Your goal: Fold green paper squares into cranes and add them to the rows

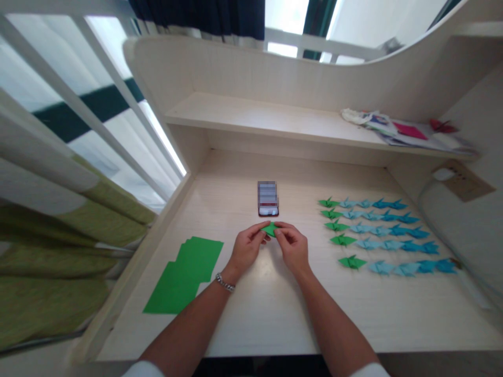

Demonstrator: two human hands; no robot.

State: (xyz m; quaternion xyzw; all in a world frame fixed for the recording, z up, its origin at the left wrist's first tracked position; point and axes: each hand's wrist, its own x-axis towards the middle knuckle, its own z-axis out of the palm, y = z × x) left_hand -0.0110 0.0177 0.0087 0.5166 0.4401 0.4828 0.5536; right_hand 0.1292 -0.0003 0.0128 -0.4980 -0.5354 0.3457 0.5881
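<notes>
Hands meet out in front of you: your left hand [247,247] and right hand [293,246] are curled, with the fingertips of both pinched on a small folded green paper [270,229] held between them over the desk [267,314]. Your forearms converge from the near edge, with a bracelet [225,283] on the left wrist. Just beyond your fingertips lies a phone [268,200]. Left of your left hand lie green sheets [184,275], close to the desk's side wall. Right of your right hand stand rows of paper cranes [377,235]. Bare desk shows between your forearms.
</notes>
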